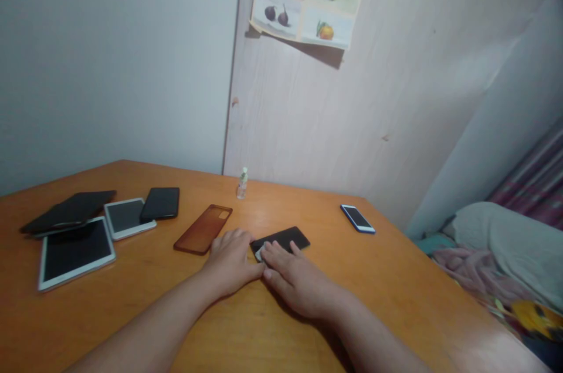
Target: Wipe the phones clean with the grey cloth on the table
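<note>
A black smartphone (288, 238) lies flat on the wooden table in front of me. My left hand (231, 261) is closed at the phone's left end, thumb along the near side and fingers at the far corner. Under the fingertips of my right hand (297, 279) a small white wipe (258, 254) is pressed on the phone's left part. Most of the wipe is hidden by those fingers. Just left of my left hand lies an empty brown translucent phone case (204, 229) with a camera cutout.
At the left lie a white-framed tablet (77, 250), a smaller white tablet (125, 217), a black device (160, 203) and a dark folio cover (73, 209). A small clear bottle (242, 184) stands at the back. A blue-edged phone (358, 218) rests near the table's (396, 291) right edge.
</note>
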Motion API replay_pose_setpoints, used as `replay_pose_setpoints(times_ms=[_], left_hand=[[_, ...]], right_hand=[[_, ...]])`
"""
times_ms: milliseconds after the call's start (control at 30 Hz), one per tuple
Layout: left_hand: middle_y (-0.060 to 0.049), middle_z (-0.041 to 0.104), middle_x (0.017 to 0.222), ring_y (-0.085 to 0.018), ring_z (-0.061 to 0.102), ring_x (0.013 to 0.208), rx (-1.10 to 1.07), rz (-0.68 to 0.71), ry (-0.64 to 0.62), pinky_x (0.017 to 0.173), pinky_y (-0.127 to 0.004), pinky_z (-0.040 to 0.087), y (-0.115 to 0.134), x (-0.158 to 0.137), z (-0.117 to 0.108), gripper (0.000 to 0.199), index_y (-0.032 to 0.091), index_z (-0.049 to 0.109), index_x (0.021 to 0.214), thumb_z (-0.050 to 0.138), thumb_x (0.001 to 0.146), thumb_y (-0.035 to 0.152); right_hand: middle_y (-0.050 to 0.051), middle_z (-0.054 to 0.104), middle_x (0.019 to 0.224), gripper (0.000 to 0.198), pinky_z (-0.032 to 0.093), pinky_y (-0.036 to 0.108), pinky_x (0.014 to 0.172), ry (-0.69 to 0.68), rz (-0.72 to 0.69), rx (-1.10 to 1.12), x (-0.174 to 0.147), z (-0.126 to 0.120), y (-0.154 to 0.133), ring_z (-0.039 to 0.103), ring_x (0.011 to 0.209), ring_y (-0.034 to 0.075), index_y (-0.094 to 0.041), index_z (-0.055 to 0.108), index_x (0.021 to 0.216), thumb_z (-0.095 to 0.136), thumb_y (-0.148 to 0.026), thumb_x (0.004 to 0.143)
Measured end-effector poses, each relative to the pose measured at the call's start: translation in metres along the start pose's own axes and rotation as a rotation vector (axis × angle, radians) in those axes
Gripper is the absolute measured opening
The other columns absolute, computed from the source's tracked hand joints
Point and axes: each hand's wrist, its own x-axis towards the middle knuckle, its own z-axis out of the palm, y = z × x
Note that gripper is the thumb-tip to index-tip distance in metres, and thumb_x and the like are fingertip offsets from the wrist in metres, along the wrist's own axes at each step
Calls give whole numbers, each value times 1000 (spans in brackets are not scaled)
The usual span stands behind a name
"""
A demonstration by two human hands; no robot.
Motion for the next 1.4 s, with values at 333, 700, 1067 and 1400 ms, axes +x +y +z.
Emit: replay_pose_setpoints(times_ms=[333,700,1067,1400], left_hand=[[-9,63,111,-32,56,112,-3,1,13,89,-42,42,3,-1,-2,52,22,60,105,68,69,59],[-8,62,113,-33,55,113,-18,8,12,90,-43,42,1,0,0,56,23,60,107,69,67,61],[-9,62,112,-33,55,113,-16,3,11,91,-43,43,2,0,-1,53,23,60,106,69,68,59],[-10,62,110,-32,56,111,1,0,2,90,-44,42,4,-1,-2,47,21,61,104,64,73,56]], right_hand=[[12,29,160,60,7,52,121,97,184,-86,11,4,21,20,150,25,-17,36,153,29,-49,102],[11,29,160,56,2,60,118,172,393,-99,25,2,42,20,150,27,-20,36,152,28,-45,103],[6,30,160,55,1,70,114,137,334,-78,24,2,31,18,150,30,-24,37,152,24,-47,104],[6,29,161,55,0,65,116,37,84,-49,14,4,4,19,150,26,-28,34,153,24,-50,103]])
